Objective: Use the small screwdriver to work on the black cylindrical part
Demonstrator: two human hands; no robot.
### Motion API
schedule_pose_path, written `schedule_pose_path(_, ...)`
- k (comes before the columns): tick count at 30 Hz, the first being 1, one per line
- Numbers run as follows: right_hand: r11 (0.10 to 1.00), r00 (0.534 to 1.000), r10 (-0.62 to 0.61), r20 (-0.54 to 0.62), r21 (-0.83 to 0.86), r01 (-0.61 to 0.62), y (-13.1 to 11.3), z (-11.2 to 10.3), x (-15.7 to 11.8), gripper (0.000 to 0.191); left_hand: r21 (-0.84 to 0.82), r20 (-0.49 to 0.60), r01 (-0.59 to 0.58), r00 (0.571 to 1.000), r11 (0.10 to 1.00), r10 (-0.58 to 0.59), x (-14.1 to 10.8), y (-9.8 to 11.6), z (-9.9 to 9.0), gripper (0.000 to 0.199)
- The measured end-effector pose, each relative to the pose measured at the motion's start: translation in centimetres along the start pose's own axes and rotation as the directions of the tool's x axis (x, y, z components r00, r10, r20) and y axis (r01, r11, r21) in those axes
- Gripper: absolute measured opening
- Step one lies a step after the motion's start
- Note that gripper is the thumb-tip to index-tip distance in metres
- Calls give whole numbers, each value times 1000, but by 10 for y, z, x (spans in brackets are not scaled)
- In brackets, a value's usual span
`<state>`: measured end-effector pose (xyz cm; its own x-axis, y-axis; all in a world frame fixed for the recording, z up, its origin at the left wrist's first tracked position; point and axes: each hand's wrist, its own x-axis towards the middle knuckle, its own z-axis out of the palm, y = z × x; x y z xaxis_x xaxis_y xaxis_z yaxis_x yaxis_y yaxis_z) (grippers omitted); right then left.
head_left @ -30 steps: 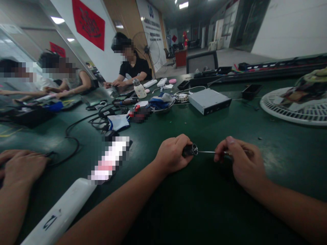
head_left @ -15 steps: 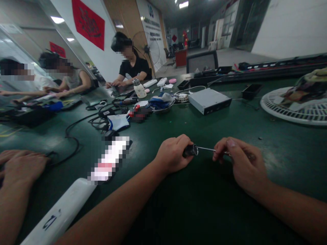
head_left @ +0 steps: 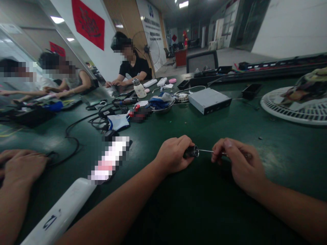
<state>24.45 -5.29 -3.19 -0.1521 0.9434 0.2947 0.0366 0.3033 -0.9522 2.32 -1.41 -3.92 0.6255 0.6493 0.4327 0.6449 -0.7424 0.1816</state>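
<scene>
My left hand [head_left: 175, 154] is closed around a short black cylinder [head_left: 192, 151] whose ringed, hollow-looking end points right. Most of that cylinder is hidden in my fist. My right hand [head_left: 238, 161] pinches the handle of a thin screwdriver [head_left: 206, 150], largely covered by the fingers. Its slim metal shaft runs left to the cylinder's open end. Whether the tip is inside the cylinder or just at its rim, I cannot tell. Both hands are low over the dark green table [head_left: 217, 211].
A white power bank-like slab [head_left: 58, 207] and a blurred-out phone [head_left: 109, 161] lie left of my left forearm. Another person's hands [head_left: 25, 166] rest at far left. Further back are a grey disc drive [head_left: 209, 100], a bowl of blue cloth [head_left: 160, 102], cables and a white basket [head_left: 288, 114].
The cylinder's end has tilted slightly and shifted a little right. My right hand has moved slightly left, so less of the shaft shows between the hands.
</scene>
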Motion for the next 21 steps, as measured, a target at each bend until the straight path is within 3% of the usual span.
schedule_pose_path(3,1000,998,-18,68,-13,19,-1,-1,0,46,6,-11,-6,1000,1000,6,1,0,0,20)
schedule_pose_path(10,998,998,28,-53,-50,-31,0,-1,-1,41,-5,8,1,1000,1000,-1,2,0,0,20)
schedule_pose_path(16,999,996,-14,88,-31,17,-1,-1,0,44,15,19,-4,1000,1000,3,2,0,1,19)
schedule_pose_path(21,996,999,26,-35,-79,-29,-1,-1,0,43,7,24,-3,1000,1000,3,3,1,0,17)
